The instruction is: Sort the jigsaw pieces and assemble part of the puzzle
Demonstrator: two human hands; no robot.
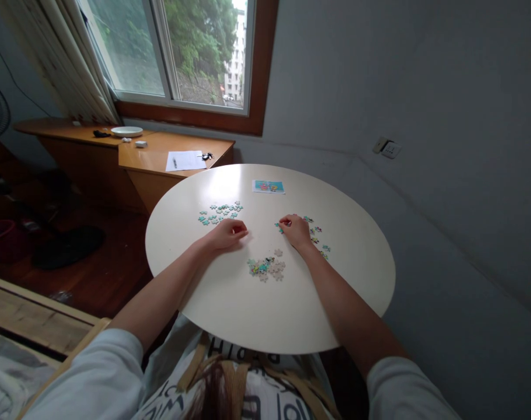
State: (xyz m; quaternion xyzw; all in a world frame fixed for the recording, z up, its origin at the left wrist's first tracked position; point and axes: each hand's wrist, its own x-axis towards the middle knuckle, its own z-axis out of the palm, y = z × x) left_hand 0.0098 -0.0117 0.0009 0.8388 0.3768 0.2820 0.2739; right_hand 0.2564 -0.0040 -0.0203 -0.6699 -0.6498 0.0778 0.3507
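My left hand (229, 234) is over the white round table, just right of a loose group of teal jigsaw pieces (222, 211). Its fingers are curled and the tips pinched; anything between them is too small to make out. My right hand (295, 230) is closed at the fingertips on a teal jigsaw piece (278, 225), low over the tabletop. More multicoloured pieces (318, 230) lie to its right, partly behind the hand. Between my forearms sits a mixed pile of jigsaw pieces (265, 269), several showing their grey backs.
A small picture card (268, 186) lies toward the far side of the round table (265, 318). Beyond it, a wooden desk (152, 153) under the window bears a paper sheet (185, 161), keys (206, 156) and a white plate (126, 132). A wall stands close on the right.
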